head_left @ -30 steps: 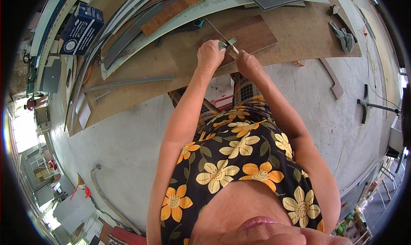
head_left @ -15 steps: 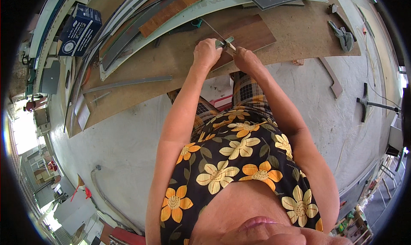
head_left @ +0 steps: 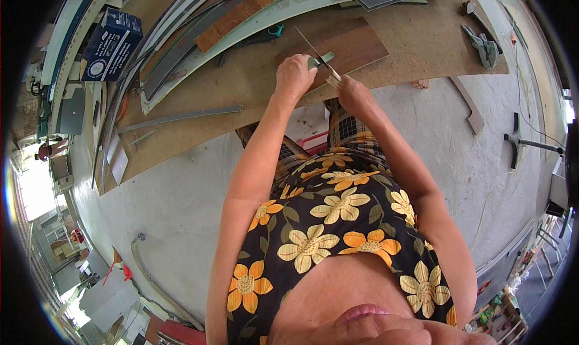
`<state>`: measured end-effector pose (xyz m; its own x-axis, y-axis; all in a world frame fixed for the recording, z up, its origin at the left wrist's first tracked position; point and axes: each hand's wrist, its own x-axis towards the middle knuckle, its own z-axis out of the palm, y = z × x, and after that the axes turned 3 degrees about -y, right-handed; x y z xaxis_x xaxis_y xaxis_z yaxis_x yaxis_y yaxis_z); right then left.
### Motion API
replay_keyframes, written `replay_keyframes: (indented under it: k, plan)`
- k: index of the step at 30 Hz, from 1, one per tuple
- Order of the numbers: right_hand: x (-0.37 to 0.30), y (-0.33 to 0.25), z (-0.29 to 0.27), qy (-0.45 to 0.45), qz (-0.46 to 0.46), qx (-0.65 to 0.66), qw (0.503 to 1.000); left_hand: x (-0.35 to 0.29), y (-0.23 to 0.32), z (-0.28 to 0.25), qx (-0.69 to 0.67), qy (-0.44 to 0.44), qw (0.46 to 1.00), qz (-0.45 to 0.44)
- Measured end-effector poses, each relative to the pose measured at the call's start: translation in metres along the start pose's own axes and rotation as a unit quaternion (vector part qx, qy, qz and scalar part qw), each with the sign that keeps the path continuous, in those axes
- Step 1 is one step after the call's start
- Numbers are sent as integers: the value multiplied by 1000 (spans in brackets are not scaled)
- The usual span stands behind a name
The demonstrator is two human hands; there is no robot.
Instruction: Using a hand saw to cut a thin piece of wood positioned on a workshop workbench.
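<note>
A small flat grey-green strip (head_left: 326, 58) sticks out of my left hand (head_left: 294, 77), whose fingers are closed on it. My right hand (head_left: 357, 98) grips the pale handle of a long thin metal tool (head_left: 310, 45) that looks like a file. Its narrow shaft crosses the strip and points toward the far left. Both hands are over the near edge of a brown wooden board (head_left: 359, 42), which lies on the worktable (head_left: 193, 101). The fingertips of my right hand are partly hidden behind the hand itself.
Long panels and strips (head_left: 181, 50) are stacked at the table's left and back, with a reddish-brown plank (head_left: 241, 16) on top. Teal-handled scissors (head_left: 276, 30) lie behind my left hand. Grey gloves (head_left: 485, 50) sit at the right end. A dark blue box (head_left: 113, 43) stands far left.
My right hand has drawn back toward me and slightly right, pulling the file-like tool along the strip. My left hand has shifted only a little to the right, still holding the strip.
</note>
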<state>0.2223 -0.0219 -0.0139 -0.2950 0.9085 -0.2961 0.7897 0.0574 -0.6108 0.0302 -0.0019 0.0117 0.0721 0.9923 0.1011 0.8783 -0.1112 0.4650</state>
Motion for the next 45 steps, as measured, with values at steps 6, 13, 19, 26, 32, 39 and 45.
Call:
replay_keyframes:
  k: [6,13,19,26,32,39,45]
  plan:
    - [-2,-1,14,16,-31,-6,999,-1,2,0,13,12,999,-32]
    - [-50,12,1,-3,3,6,1000,0,-4,-5,27,-20,999,-27]
    - [11,-7,-1,20,-35,0,999,3,3,-1,34,-4,999,-14]
    - [-44,10,16,8,-18,16,1000,0,6,-8,7,-17,999,-48]
    - [-69,14,-2,16,-13,32,999,-21,12,11,68,74,993,57]
    - [-63,2,4,35,-24,28,999,-19,15,5,72,43,996,42]
    - [-44,-6,3,1,6,19,1000,-14,11,8,68,55,996,33]
